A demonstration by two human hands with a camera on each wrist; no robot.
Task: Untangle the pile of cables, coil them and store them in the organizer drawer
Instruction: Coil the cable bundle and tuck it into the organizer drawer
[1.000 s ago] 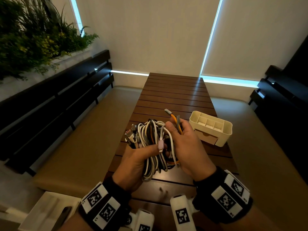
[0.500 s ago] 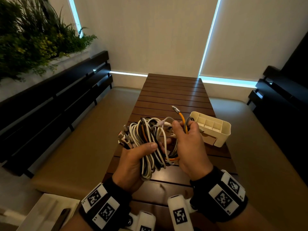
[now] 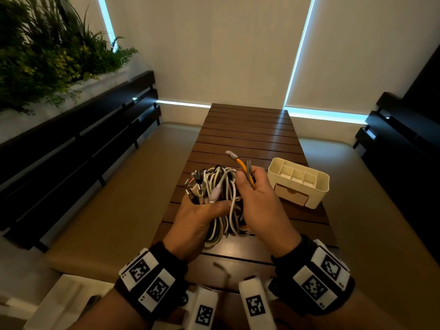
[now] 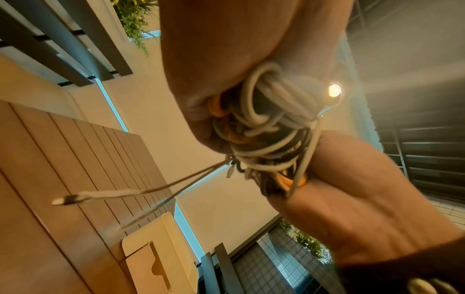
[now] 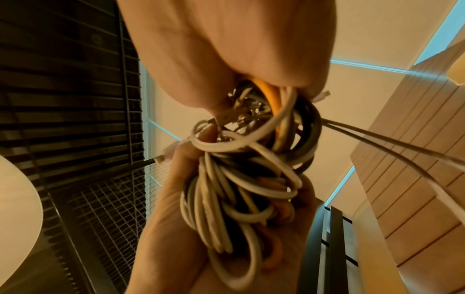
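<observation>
- Cables (image 3: 221, 198) in one tangled bundle (white, grey, black and orange strands) sit in the air above the near end of the slatted wooden worktop (image 3: 250, 129), held between both hands.
- The left hand (image 3: 197, 217) grips the bundle from below, thumb laid across the strands; several plugs stick up past its fingers.
- The right hand (image 3: 259, 203) pinches an orange cable (image 3: 245, 169) and a grey cable (image 3: 249, 166) that rise from its fingers, the orange one ending in a metal plug.
- In the left wrist view two loose ends (image 4: 141, 195) trail from the bundle towards the worktop.
- A cream organizer (image 3: 300, 184) stands on the worktop just right of the hands, its small front drawer (image 3: 290, 196) closed.
- Plants (image 3: 47, 55) fill the upper left.
</observation>
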